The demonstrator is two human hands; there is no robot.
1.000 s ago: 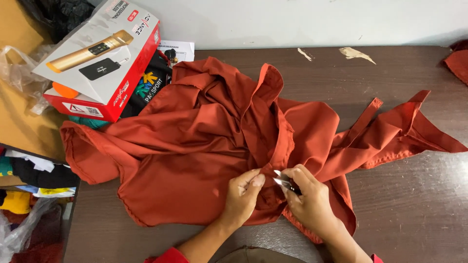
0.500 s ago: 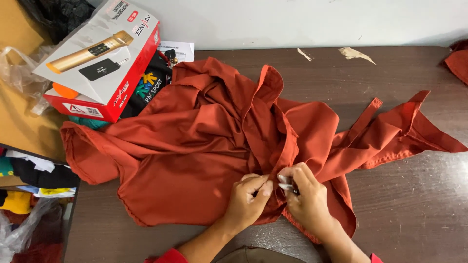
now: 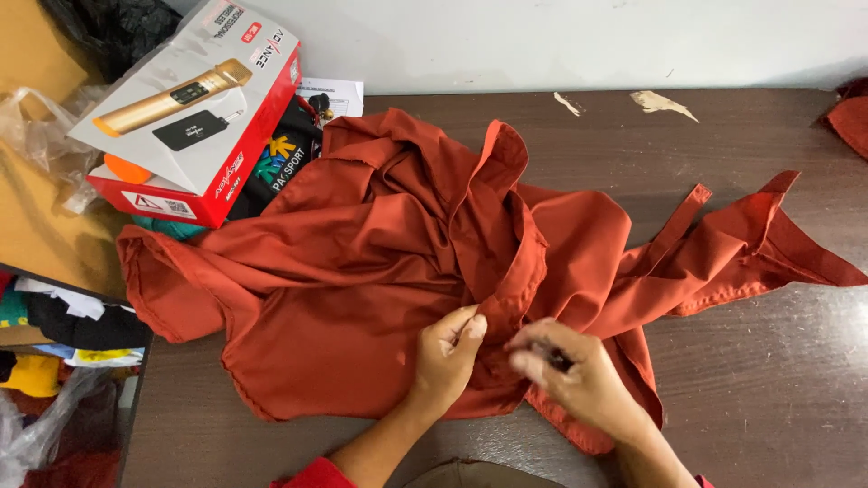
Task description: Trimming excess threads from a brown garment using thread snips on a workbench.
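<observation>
A rust-orange garment [image 3: 362, 262] lies crumpled across a dark wooden table [image 3: 759, 380]. My left hand [image 3: 449, 357] pinches a fold of the cloth near the garment's lower middle, by a raised placket edge [image 3: 520, 271]. My right hand [image 3: 579, 378] is just to the right of it, blurred, resting on the fabric with its fingers closed around a small dark tool [image 3: 558, 361] that is mostly hidden. The two hands are a few centimetres apart.
A white and red box [image 3: 194, 108] picturing a gold microphone sits at the back left on dark printed cloth [image 3: 285, 163]. Paper scraps [image 3: 665, 101] lie near the wall. Another orange piece [image 3: 850, 117] is at the far right edge. Folded clothes [image 3: 54, 325] sit below the table's left side.
My right hand has shifted down and to the right, away from the left hand, and is now blurred. The left hand keeps its pinch on the cloth.
</observation>
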